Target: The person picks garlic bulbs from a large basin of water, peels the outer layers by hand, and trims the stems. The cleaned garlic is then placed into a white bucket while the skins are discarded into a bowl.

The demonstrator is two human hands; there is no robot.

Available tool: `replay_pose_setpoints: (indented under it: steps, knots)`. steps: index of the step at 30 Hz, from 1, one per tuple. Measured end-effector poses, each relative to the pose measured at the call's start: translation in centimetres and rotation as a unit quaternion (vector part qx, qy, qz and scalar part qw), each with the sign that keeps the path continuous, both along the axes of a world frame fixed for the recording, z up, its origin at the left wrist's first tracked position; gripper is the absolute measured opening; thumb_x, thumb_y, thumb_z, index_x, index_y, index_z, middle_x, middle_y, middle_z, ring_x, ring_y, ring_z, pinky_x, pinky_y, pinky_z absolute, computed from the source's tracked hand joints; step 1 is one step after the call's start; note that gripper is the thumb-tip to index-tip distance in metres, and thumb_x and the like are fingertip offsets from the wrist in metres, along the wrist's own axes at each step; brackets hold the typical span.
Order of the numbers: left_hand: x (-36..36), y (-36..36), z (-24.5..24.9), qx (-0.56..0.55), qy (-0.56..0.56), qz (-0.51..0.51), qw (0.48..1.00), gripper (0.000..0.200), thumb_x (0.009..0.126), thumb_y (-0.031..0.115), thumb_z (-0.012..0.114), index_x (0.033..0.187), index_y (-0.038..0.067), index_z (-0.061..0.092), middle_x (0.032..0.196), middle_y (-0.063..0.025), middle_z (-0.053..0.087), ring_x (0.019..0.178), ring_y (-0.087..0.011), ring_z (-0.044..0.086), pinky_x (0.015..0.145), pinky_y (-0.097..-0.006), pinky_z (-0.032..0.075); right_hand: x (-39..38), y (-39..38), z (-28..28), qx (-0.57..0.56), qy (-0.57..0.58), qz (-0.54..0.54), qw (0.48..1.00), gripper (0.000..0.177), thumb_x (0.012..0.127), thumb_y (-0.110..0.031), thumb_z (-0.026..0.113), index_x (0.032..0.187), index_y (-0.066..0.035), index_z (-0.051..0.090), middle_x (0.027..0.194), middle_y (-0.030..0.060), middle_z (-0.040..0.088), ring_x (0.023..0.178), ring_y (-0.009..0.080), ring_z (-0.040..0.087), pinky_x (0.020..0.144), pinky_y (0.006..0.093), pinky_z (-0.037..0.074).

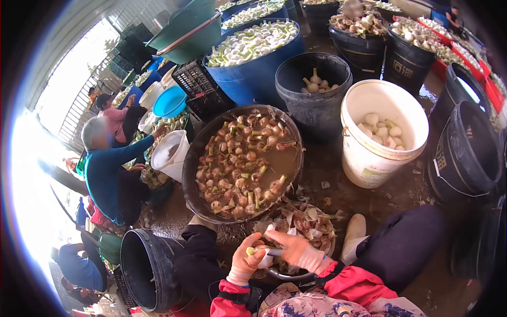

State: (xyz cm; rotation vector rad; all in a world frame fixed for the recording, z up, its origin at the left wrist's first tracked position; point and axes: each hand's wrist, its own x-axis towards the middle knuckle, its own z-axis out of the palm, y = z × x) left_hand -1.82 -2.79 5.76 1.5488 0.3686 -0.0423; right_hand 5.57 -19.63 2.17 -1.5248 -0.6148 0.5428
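The hands meet at the bottom centre of the frame, both gloved. My left hand (pixel 244 262) is curled shut around a bulb (pixel 262 259), and a green stub pokes out at the fist's upper left. My right hand (pixel 297 250) lies against the bulb's other side with its forefinger stretched flat across the top. I cannot tell from here whether it grips anything of its own, perhaps a small blade.

The bulb sits between the two hands, just over the near edge of a bowl (pixel 289 275) heaped with brownish skins. Above that, at mid-frame, a wide basin (pixel 186 174) holds many unpeeled bulbs in muddy water. To the right of it a white bucket (pixel 369 164) has pale, clean ones in its bottom, and a black bucket (pixel 311 113) higher up holds a few more. At the left edge a person (pixel 105 169) in a blue top bends over another pile.

I judge the bulb to be light and firm, but wet and slick, with loose papery layers that slide over the hard core. I would hold it around the fat middle, where the left hand already has it, and leave both ends free. The stub looks too thin and soft to hold by. A hard squeeze on that wet skin could shoot it out of the fist.
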Motion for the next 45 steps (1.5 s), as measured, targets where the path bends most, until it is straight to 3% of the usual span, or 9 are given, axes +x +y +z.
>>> replay_pose_setpoints:
  steps: [11, 14, 25, 28, 32, 33, 36, 41, 45]
  knots:
    - [1.6, -1.7, -1.5, 0.288, 0.009, 0.022, 0.957, 0.070, 0.065, 0.058, 0.077, 0.096, -0.001, 0.058, 0.085, -0.0045, 0.062, 0.073, -0.0167, 0.061, 0.066, -0.0255, 0.049, -0.9, 1.0, -2.1, -0.068, -0.014, -0.130, 0.989, 0.046, 0.083, 0.000, 0.052, 0.129, -0.007, 0.051, 0.118, 0.0184, 0.060, 0.107, 0.0301, 0.059, 0.090, 0.0307, 0.045]
    - [1.7, -1.5, 0.6, -0.141, -0.008, 0.072, 0.987, 0.060, 0.070, 0.048, 0.078, 0.100, -0.001, 0.060, 0.094, -0.0119, 0.065, 0.082, -0.0209, 0.064, 0.073, -0.0339, 0.054, 0.7, -0.7, 1.0, 0.076, 0.216, -0.101, 0.968, 0.050, 0.079, 0.010, 0.042, 0.128, 0.000, 0.051, 0.126, 0.0122, 0.056, 0.114, 0.0203, 0.054, 0.099, 0.0270, 0.040]
    - [1.7, 1.0, -2.7, -0.346, 0.053, 0.194, 0.916, 0.035, 0.090, 0.037, 0.058, 0.103, 0.004, 0.060, 0.099, -0.0095, 0.066, 0.097, -0.0277, 0.061, 0.087, -0.0426, 0.049, 2.4, -1.9, 2.0, 0.380, 0.432, -0.106, 0.811, 0.033, 0.089, 0.002, 0.055, 0.122, 0.000, 0.054, 0.112, 0.0090, 0.059, 0.097, 0.0174, 0.061, 0.081, 0.0262, 0.050]
    - [2.0, 1.6, -3.1, -0.432, 0.072, 0.315, 0.842, 0.032, 0.090, 0.039, 0.052, 0.107, 0.015, 0.063, 0.102, -0.0066, 0.066, 0.097, -0.0262, 0.061, 0.067, -0.0366, 0.053, 3.2, -3.6, 3.4, 0.453, 0.400, -0.098, 0.791, 0.032, 0.089, 0.004, 0.054, 0.121, 0.002, 0.054, 0.107, 0.0096, 0.061, 0.098, 0.0213, 0.061, 0.083, 0.0304, 0.051]
    - [1.1, 3.6, -4.3, -0.425, 0.082, 0.329, 0.839, 0.033, 0.092, 0.033, 0.040, 0.106, 0.013, 0.063, 0.101, -0.0063, 0.067, 0.089, -0.0265, 0.063, 0.054, -0.0315, 0.051, 2.7, -3.6, 1.4, 0.297, 0.381, -0.043, 0.875, 0.028, 0.087, 0.005, 0.052, 0.114, 0.003, 0.060, 0.110, 0.0105, 0.062, 0.099, 0.0189, 0.061, 0.087, 0.0279, 0.048]
    - [0.9, 3.7, -4.5, -0.425, 0.083, 0.329, 0.839, 0.033, 0.092, 0.033, 0.040, 0.106, 0.013, 0.063, 0.101, -0.0063, 0.067, 0.089, -0.0265, 0.063, 0.054, -0.0315, 0.051, 3.2, -3.5, 1.1, 0.113, 0.200, 0.021, 0.973, 0.028, 0.083, 0.004, 0.055, 0.110, 0.000, 0.064, 0.112, 0.0088, 0.063, 0.100, 0.0146, 0.060, 0.088, 0.0250, 0.046]
    - [0.2, 4.3, -6.4, -0.411, 0.097, 0.323, 0.847, 0.033, 0.089, 0.043, 0.053, 0.102, 0.014, 0.063, 0.097, -0.0023, 0.067, 0.087, -0.0241, 0.063, 0.062, -0.0382, 0.050, 1.8, -1.8, -1.2, 0.010, -0.036, -0.021, 0.999, 0.041, 0.074, 0.010, 0.051, 0.110, -0.003, 0.065, 0.112, 0.0079, 0.064, 0.102, 0.0128, 0.058, 0.085, 0.0246, 0.046]
    - [0.2, 0.9, -6.0, -0.371, 0.109, 0.263, 0.884, 0.032, 0.094, 0.034, 0.051, 0.109, 0.007, 0.059, 0.105, -0.0094, 0.064, 0.099, -0.0277, 0.060, 0.088, -0.0450, 0.047, 1.3, 0.2, -1.0, 0.063, 0.074, -0.103, 0.990, 0.030, 0.078, 0.000, 0.059, 0.106, -0.007, 0.066, 0.097, 0.0084, 0.066, 0.073, 0.0147, 0.060, 0.065, 0.0286, 0.046]
    - [1.5, 0.5, -5.9, -0.385, 0.080, 0.342, 0.853, 0.034, 0.094, 0.040, 0.049, 0.104, 0.010, 0.060, 0.099, -0.0060, 0.065, 0.091, -0.0238, 0.061, 0.071, -0.0386, 0.050, 1.7, -0.8, 0.5, 0.015, 0.176, 0.040, 0.983, 0.017, 0.080, -0.002, 0.060, 0.095, -0.006, 0.067, 0.087, 0.0047, 0.067, 0.077, 0.0106, 0.059, 0.070, 0.0258, 0.047]
